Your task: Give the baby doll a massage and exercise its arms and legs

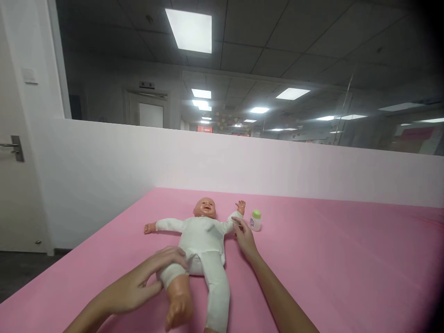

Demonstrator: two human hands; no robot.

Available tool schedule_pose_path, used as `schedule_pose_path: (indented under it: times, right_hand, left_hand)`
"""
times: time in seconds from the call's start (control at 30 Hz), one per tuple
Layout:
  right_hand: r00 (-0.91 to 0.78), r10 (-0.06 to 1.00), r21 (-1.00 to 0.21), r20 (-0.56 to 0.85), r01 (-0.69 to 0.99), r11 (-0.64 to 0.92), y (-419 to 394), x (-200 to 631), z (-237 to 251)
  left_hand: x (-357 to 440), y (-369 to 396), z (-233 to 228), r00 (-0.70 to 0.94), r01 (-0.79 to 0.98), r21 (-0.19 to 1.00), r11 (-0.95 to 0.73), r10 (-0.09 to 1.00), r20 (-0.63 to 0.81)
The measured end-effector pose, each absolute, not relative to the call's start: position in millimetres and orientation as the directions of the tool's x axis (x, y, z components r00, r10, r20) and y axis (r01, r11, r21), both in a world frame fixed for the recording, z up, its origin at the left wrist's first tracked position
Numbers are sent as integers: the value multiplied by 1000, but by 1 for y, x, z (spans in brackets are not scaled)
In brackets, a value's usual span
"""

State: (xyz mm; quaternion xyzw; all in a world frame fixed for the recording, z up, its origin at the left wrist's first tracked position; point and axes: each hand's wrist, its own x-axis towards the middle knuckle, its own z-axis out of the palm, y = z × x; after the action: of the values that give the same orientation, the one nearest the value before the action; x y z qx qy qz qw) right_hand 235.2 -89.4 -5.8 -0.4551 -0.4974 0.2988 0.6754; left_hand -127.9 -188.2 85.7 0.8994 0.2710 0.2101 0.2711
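A baby doll [202,236] with a white cloth body and bare plastic head, hands and feet lies on its back, head away from me. My left hand [149,280] is wrapped over the doll's leg on the left, fingers on top and thumb at the near side; that leg is raised and bent toward me. At the doll's arm on the right, my right hand [245,238] has its fingers closed on the sleeve near the elbow. Just right of this hand stands a small clear bottle [255,222] with a green cap and a label.
The doll and bottle rest on a pink-covered table [329,268]. A low white wall [243,164] with a glass window [277,64] above it bounds the far side. To the left is a door [21,199] with a metal handle.
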Motion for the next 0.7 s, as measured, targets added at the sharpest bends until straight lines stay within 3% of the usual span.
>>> schedule_pose_path:
  times: [0.13, 0.3, 0.5, 0.7]
  right_hand:
    - [366, 814, -884, 451, 57, 464, -88, 232, -5]
    - [437, 837, -880, 328, -182, 440, -86, 227, -6]
    - [487, 855, -789, 176, -450, 418, -84, 224, -3]
    - [408, 885, -811, 224, -426, 401, -87, 225, 1]
  left_hand:
    - [-103, -168, 103, 738, 418, 639, -646, 652, 176]
    - [-72, -154, 120, 749, 440, 662, -607, 655, 103]
    - [-59, -148, 114, 688, 327, 646, -689, 643, 337]
    - [-65, -140, 90, 696, 322, 597, -735, 612, 377]
